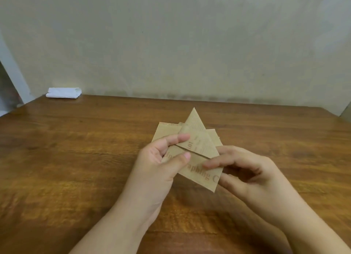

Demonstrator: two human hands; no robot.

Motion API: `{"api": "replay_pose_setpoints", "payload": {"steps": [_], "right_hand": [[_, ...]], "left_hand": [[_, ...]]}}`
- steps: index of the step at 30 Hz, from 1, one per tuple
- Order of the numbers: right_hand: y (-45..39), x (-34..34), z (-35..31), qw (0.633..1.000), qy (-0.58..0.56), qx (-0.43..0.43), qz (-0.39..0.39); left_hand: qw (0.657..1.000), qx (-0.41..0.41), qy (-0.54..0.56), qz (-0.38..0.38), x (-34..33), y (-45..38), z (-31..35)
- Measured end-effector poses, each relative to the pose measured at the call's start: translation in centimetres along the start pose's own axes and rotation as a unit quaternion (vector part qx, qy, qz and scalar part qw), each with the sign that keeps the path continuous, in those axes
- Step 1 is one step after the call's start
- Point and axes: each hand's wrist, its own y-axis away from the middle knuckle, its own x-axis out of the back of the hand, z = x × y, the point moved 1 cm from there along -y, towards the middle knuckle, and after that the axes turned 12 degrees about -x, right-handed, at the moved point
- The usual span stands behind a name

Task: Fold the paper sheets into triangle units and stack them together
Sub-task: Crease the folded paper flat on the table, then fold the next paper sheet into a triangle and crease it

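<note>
Folding is partly done: the brown paper (197,158) shows one triangle flap. Left hand (163,166) pinches its left edge; right hand (245,170) pinches the right, above the desk (76,158). No stack seen.

Folded paper held between both hands above the table.
The paper unit (197,155) sits between the left hand (161,166) fingers and the right hand (245,170) fingers, its point extending beyond both fingertips. The table (76,158) lies beneath; a folded cloth (63,93) rests far left, behind the fingers.
</note>
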Motion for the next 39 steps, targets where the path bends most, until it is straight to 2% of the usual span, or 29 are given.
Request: {"api": "replay_pose_setpoints", "payload": {"steps": [4, 10, 13, 17, 21, 24, 26, 29, 35, 39], "right_hand": [[0.0, 0.4, -0.1, 0.999, -0.016, -0.015, -0.035], [0.0, 0.8, -0.2, 0.999, 0.01, -0.029, -0.042], [0.1, 0.6, -0.1, 0.997, 0.049, -0.043, -0.043], [0.4, 0.2, -0.4, 0.996, 0.037, -0.068, -0.044], [0.3, -0.7, -0.6, 0.998, -0.02, -0.065, 0.009], [0.2, -1.2, -0.5, 0.988, -0.121, -0.076, 0.053], [0.1, -1.2, -0.3, 0.979, -0.176, -0.087, 0.055], [0.2, -1.2, -0.3, 0.975, -0.196, -0.096, 0.042], [0.2, -0.9, -0.3, 0.98, -0.141, -0.131, 0.057], [0.5, -0.7, -0.8, 0.983, -0.11, -0.139, 0.047]], "left_hand": [[1.0, 0.003, 0.003, 0.01, -0.1, 0.0, 0.2], [0.999, 0.021, 0.033, 0.018, -0.4, 0.3, 0.3], [0.999, 0.014, 0.0, 0.031, -0.5, 0.5, 0.0], [0.998, 0.007, -0.03, 0.049, -0.5, 0.6, -0.2], [0.998, -0.005, 0.013, 0.061, -1.0, 0.8, 0.0], [0.996, -0.026, 0.033, 0.073, -1.3, 1.0, 0.3], [0.996, -0.031, 0.036, 0.076, -1.4, 1.1, 0.4], [0.997, -0.026, 0.042, 0.067, -1.5, 1.2, 0.5], [0.999, -0.039, -0.021, 0.024, -1.4, 1.1, 0.5], [0.999, -0.01, -0.036, -0.017, -1.0, 0.8, 0.4]]}}
